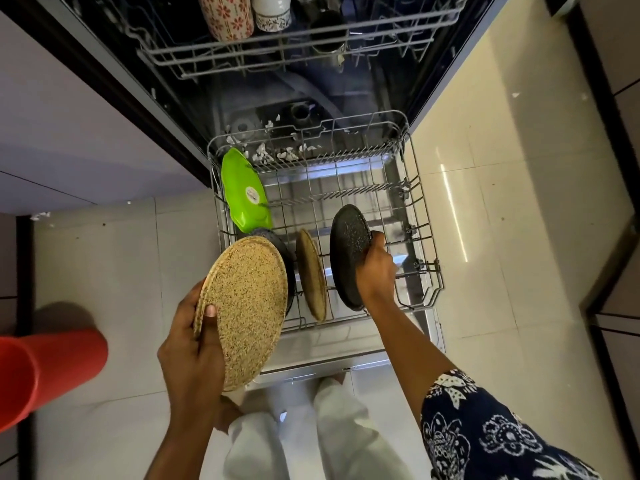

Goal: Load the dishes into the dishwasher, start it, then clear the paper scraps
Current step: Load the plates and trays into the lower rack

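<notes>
At the person's feet, dishwasher (450, 81): dark-lined machine, its door down and both racks showing.
Lower rack (420, 209): grey wire basket pulled out over the open door; it holds four plates, all in its near and left parts.
Upper rack (242, 60): grey wire shelf further in, holding a cream mug with red flowers (228, 15), a white patterned mug (272, 12) and a dark mug (327, 32), all lying over.
Red plastic bucket (45, 368): on the tiled floor at far left, well apart from the machine.
Round tan speckled plate (249, 306): held tilted in the air over the rack's near left corner, not in the rack.
Round black speckled plate (348, 251): on edge among the tines, right of centre in the lower rack.
Bright green oval plate (244, 192): leaning on edge at the rack's left side, a round sticker on it.
Second tan plate (311, 275): upright on edge between the held tan one and the black one.
Dark plate (277, 240): mostly hidden behind the held tan plate.
Left hand (194, 351): grips the tan speckled plate's near rim, thumb on the face, fingers behind.
Right hand (375, 271): fingers curled over the black plate's right rim, gripping it.
White paper scraps (273, 154): scattered along the far edge of the lower rack and on the tub floor behind.
</notes>
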A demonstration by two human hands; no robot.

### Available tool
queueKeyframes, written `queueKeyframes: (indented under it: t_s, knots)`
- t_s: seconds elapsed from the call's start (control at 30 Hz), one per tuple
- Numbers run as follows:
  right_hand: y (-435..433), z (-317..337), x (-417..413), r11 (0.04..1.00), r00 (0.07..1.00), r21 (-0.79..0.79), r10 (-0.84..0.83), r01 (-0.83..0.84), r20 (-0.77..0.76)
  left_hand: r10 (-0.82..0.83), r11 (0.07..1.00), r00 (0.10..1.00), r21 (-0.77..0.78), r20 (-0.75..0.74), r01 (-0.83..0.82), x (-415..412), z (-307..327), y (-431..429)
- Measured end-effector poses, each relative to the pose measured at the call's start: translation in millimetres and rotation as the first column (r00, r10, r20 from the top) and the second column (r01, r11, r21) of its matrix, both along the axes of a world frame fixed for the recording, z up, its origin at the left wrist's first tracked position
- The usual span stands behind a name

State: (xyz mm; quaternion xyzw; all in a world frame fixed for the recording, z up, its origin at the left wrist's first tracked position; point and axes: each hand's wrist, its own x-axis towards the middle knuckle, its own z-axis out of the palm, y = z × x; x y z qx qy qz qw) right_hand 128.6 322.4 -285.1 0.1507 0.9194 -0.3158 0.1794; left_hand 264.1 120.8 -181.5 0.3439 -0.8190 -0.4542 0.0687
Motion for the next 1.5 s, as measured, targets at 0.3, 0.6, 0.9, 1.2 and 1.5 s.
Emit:
queueKeyframes:
  t_s: [0.3, 0.6, 0.9, 1.2, 1.5]
  knots:
    - [7, 1, 13, 1.0, 0.999, 0.027, 0.01, -0.009, -0.048, 0.03, 0.999, 1.0, 0.029, 0.001, -0.03, 0, 0, -3]
    - [2, -11, -9, 0.996, 0.996, 0.003, 0.083, -0.084, 0.033, 0.032, 0.999, 0.999, 0.021, -0.026, -0.031, -3, -3, -2]
    - [9, -6, -10, 0.994, 0.993, 0.017, 0.108, -0.107, -0.052, 0.06, 0.998, 0.997, 0.036, -0.043, -0.059, -4, -5, -3]
    - [13, -10, 2, 0.983, 0.98, 0.065, 0.176, -0.17, -0.097, 0.088, 0.995, 0.994, 0.056, -0.062, -0.084, -4, -10, -10]
    - [0, -48, -5, 0.932, 0.951, 0.2, 0.282, -0.302, 0.126, 0.081, 0.994, 0.992, 0.078, -0.093, -0.074, -6, -14, -9]
